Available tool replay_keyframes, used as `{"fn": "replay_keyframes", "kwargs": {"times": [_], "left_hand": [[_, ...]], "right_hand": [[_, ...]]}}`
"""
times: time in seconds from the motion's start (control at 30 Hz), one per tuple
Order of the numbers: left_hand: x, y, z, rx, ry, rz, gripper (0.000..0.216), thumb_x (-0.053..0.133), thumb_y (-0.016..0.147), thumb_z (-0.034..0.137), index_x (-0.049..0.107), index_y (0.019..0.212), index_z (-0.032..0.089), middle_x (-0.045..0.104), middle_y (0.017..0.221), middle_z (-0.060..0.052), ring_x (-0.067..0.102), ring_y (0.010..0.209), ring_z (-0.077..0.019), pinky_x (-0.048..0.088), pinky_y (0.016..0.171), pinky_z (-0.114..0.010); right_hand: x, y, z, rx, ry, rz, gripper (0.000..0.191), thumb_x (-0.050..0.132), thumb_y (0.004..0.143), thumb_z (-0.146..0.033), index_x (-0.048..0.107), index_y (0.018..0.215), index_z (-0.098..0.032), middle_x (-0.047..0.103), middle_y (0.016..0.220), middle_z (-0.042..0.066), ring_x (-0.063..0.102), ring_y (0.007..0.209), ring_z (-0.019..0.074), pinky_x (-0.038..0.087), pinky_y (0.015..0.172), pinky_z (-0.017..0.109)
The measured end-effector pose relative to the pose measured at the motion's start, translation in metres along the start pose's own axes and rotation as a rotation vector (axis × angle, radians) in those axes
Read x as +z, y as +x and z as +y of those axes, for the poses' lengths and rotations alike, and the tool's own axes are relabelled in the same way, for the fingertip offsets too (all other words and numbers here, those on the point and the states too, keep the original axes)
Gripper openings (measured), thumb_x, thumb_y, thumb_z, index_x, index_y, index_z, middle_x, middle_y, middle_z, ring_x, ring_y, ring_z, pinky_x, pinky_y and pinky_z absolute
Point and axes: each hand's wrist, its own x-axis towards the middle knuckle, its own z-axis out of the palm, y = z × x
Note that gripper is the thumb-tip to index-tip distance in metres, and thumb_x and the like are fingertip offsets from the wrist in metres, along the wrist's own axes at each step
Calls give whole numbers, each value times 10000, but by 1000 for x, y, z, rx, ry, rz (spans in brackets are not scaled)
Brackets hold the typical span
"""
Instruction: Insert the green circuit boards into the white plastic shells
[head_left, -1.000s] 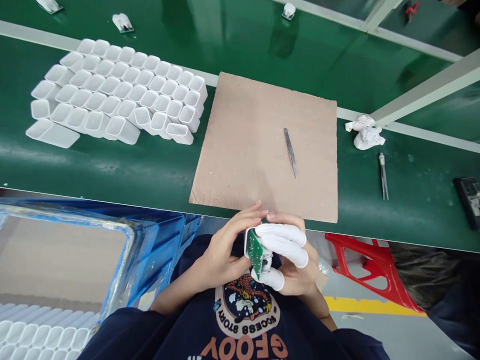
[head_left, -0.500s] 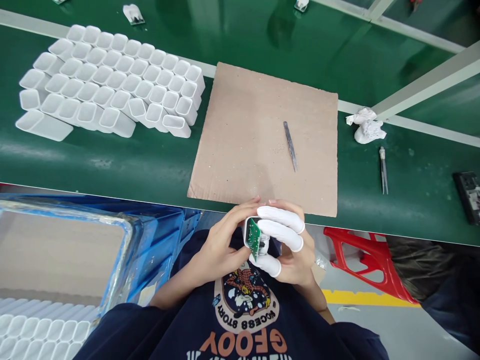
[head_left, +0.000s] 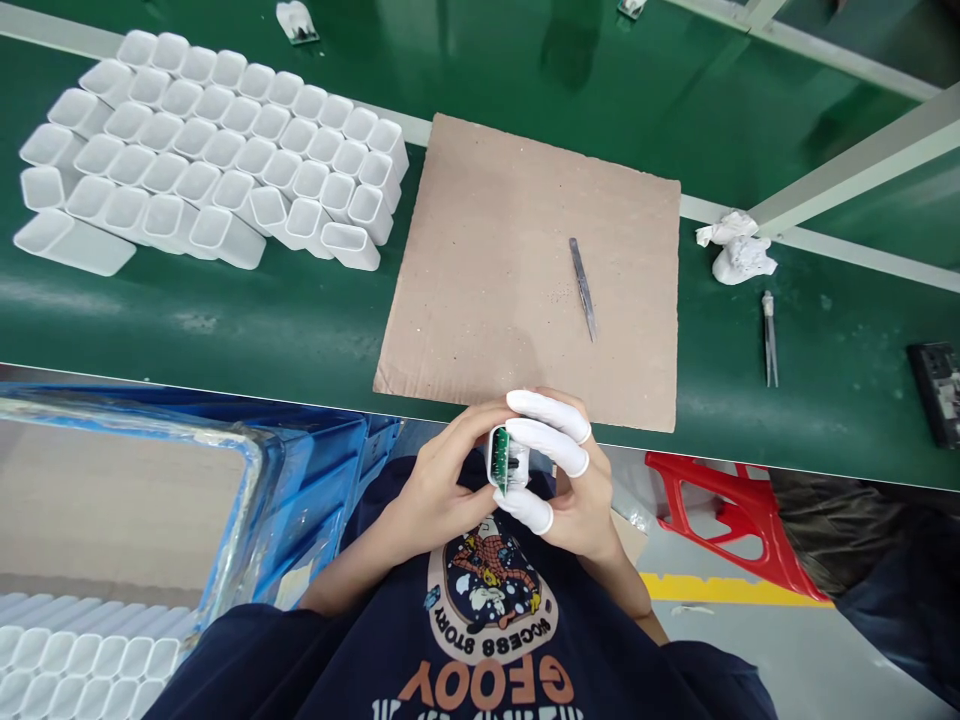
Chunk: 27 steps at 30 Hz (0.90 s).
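Note:
My left hand [head_left: 444, 483] is wrapped around a white plastic housing [head_left: 490, 452], with its open end turned up toward me. A green circuit board [head_left: 502, 462] with white and dark parts on it sits partly within the opening. White finger cots cover the thumb and two fingers of my right hand [head_left: 564, 462]. Those fingers pinch the board and its parts against the housing's rim. How deep the board reaches is hidden. Both hands are just in front of the table edge, close to my shirt. Tweezers [head_left: 583, 289] lie on the cardboard sheet [head_left: 495, 260] beyond them.
Rows of white housings [head_left: 225, 150] stand at the left of the green table [head_left: 300, 330]. More tweezers [head_left: 770, 338] and crumpled white paper [head_left: 739, 250] are at the right. Below the edge are a blue crate [head_left: 300, 490] and a red stool [head_left: 727, 520].
The circuit board has turned more upright and moved further into the housing's opening. My right hand has shifted slightly left and up with it; my left hand keeps its hold.

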Motion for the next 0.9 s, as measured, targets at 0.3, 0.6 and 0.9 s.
{"fn": "replay_keyframes", "kwargs": {"times": [0.3, 0.6, 0.9], "left_hand": [[-4, 5, 6, -5, 73, -55, 580, 782, 826, 250, 545, 1355, 250, 696, 1248, -89, 689, 1091, -230, 572, 925, -350], [-4, 9, 5, 196, 266, -22, 540, 695, 889, 198, 511, 1394, 251, 706, 1212, -92, 614, 1081, -239, 540, 907, -414], [-2, 6, 4, 284, 397, -26, 556, 677, 893, 156, 488, 1411, 221, 651, 1189, -112, 606, 997, -216, 523, 833, -363]], "right_hand": [[-15, -5, -4, 265, 243, -130, 700, 654, 869, -622, 443, 1481, -357, 500, 1495, 81, 485, 1374, 346, 445, 1124, 583], [-18, -10, -8, 564, 488, -185, 610, 629, 922, -551, 443, 1456, -324, 599, 1360, 88, 647, 1163, 257, 595, 951, 410], [-11, -11, -6, 672, 554, -173, 535, 726, 873, -453, 525, 1345, -299, 621, 1316, 90, 656, 1170, 242, 608, 925, 380]]}}
